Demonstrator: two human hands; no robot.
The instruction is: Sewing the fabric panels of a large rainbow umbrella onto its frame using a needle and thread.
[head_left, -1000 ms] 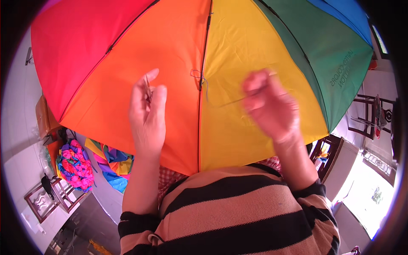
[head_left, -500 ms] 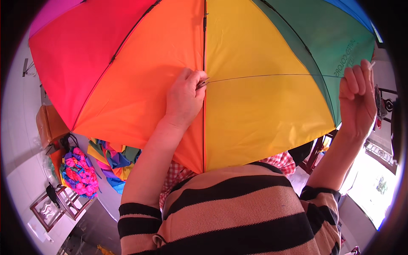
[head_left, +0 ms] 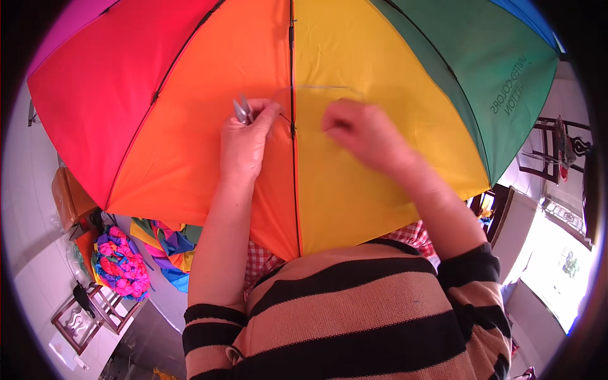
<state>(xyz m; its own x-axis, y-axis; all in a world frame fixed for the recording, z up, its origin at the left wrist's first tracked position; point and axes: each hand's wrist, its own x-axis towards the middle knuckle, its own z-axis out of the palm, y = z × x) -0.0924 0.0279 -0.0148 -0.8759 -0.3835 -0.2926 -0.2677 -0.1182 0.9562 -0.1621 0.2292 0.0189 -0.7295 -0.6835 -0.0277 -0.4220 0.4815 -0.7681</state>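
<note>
A rainbow-coloured umbrella canopy spreads open before me, a dark rib running down the seam between its orange and yellow panels. My left hand is closed at the orange side of that rib, thumb and finger pinched together. Small metal thread snips stick up out of its grip. Over the yellow panel, my right hand is smeared by motion. Its fingers look curled together, and whatever they hold is hidden. A thin dark thread arcs above it from near the rib.
Bundles of bright folded cloth lie at the lower left, near a brown bag and a wooden chair. Another dark chair stands at the right, above a bright window. Checked red cloth shows beneath the canopy.
My right hand has swung in from the far right to beside the rib, and the taut thread has gone slack. My left hand has shifted slightly left, its snips now pointing up. The canopy moved slightly.
</note>
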